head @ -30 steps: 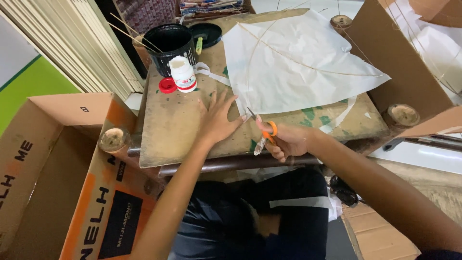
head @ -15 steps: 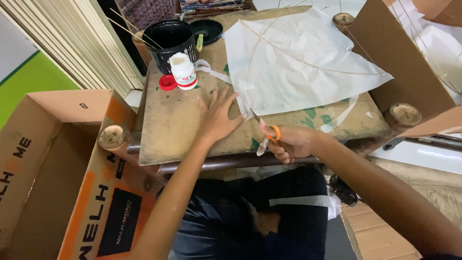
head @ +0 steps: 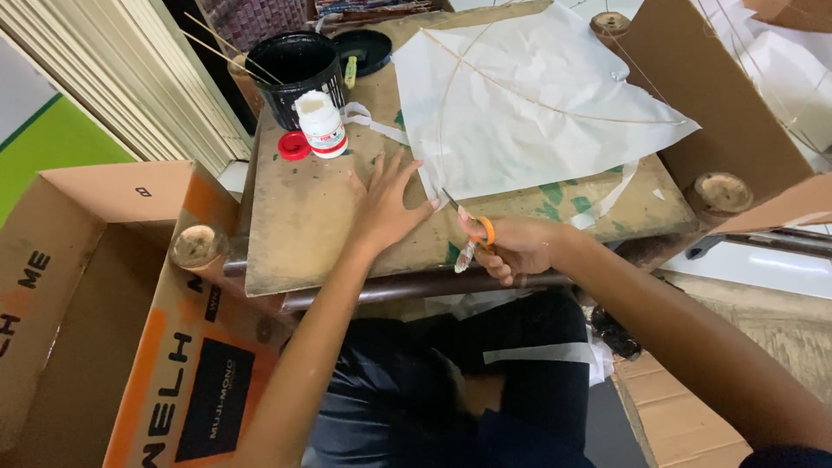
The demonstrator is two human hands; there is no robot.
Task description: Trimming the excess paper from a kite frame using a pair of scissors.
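A: Where are your hands at this moment?

B: Your left hand [head: 384, 206] lies flat on the wooden table [head: 295, 234], fingers spread wide, holding nothing. Its fingertips are touching or almost touching the lower left corner of the white paper kite [head: 529, 104]. Your right hand [head: 518, 250] is closed around the orange-handled scissors [head: 468, 232]; the blades point up toward that same corner of the kite.

A: And the kite, where does it lie?

B: It lies flat on the right half of the table, with thin sticks showing through the paper.

A: What containers do you see?

B: Near the far left corner stands a small white bottle [head: 321, 124] with a red and white label, and its red cap [head: 294, 146] lies just beside it. Behind the bottle is a black pot [head: 293, 66] with thin sticks in it. On your left, on the floor, is an open brown cardboard box [head: 95, 286]; its side has an orange band, white letters and a black rectangular label.
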